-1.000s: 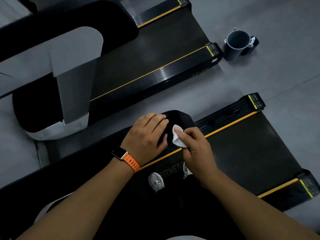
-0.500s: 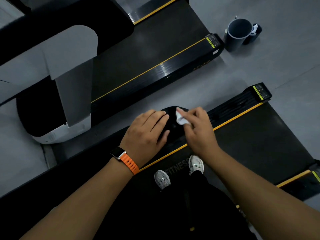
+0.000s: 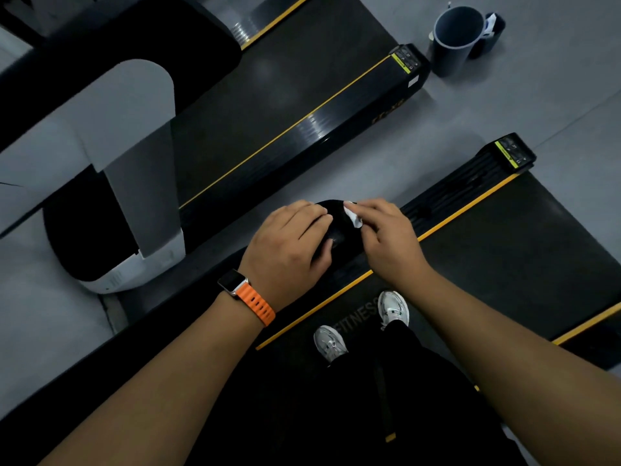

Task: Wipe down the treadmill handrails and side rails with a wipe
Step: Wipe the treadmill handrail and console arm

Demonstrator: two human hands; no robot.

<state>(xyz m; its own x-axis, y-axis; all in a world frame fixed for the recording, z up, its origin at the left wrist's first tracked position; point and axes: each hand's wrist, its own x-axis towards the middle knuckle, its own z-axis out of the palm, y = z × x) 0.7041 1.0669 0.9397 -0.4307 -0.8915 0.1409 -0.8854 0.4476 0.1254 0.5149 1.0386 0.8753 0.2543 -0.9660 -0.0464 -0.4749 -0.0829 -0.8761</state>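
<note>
Grey FITNESS lettering [image 3: 358, 317] shows on the treadmill [image 3: 504, 250]

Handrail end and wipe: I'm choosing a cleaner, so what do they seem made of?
Handrail end: probably moulded black plastic or rubber, matte, with one faint highlight. Wipe: thin white paper or nonwoven cloth, crumpled where the right hand pinches it.

— What is the person wearing near the left hand [image 3: 289, 250]?
— They are wearing a smartwatch [image 3: 231, 281] with a dark square screen, on a ribbed orange strap [image 3: 257, 306].
— And lower down?
— They are wearing black trousers [image 3: 369, 398] and white-and-silver sneakers [image 3: 330, 343].
</note>
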